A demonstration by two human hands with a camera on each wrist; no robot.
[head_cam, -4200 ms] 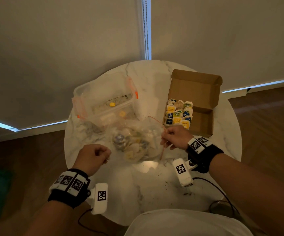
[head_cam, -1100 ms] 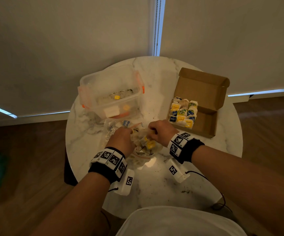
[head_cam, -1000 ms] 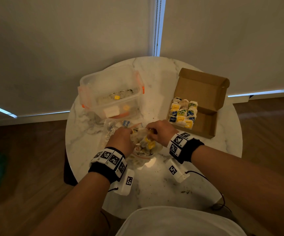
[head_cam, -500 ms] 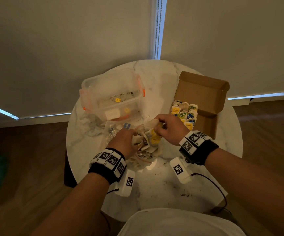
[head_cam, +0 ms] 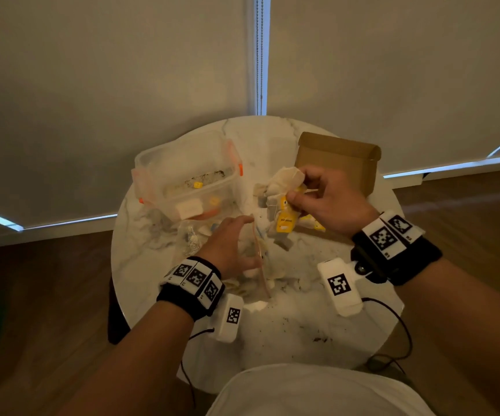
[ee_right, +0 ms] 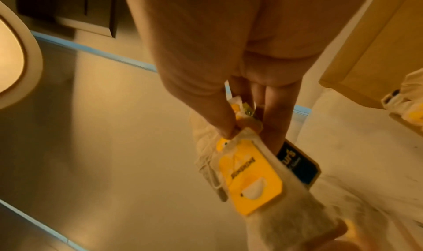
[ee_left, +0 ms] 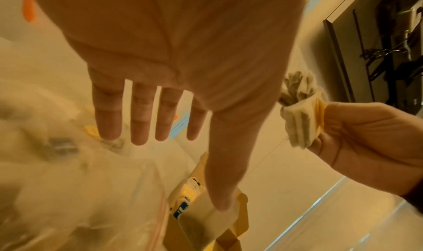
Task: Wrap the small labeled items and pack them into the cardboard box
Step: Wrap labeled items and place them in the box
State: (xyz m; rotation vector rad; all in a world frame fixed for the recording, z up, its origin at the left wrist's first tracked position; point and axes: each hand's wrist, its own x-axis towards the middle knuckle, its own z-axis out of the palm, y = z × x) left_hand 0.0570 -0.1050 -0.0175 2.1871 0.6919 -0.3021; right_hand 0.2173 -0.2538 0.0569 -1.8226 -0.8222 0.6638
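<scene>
My right hand (head_cam: 298,190) pinches a bunch of tea bags (head_cam: 284,187) with a yellow tag (head_cam: 284,220) and holds them above the table, in front of the cardboard box (head_cam: 338,157). In the right wrist view the thumb and fingers (ee_right: 272,121) grip the bags' tops; a yellow tag (ee_right: 249,178) and a blue tag (ee_right: 297,166) hang below. My left hand (head_cam: 242,241) hovers open over the clear zip bag (head_cam: 194,238) of loose tea bags, its fingers (ee_left: 139,121) straight and spread. The box's contents are hidden behind my right hand.
A clear plastic container (head_cam: 188,175) with orange clips stands at the back left of the round marble table (head_cam: 287,334). Crumbs and loose tea bags lie around the zip bag. Cables trail off the table's near edge. Blinds hang behind the table.
My right hand has pulled a bunch of tea bags out of the zip bag and raised them up and right towards the box. My left hand let go of the bag and opened.
</scene>
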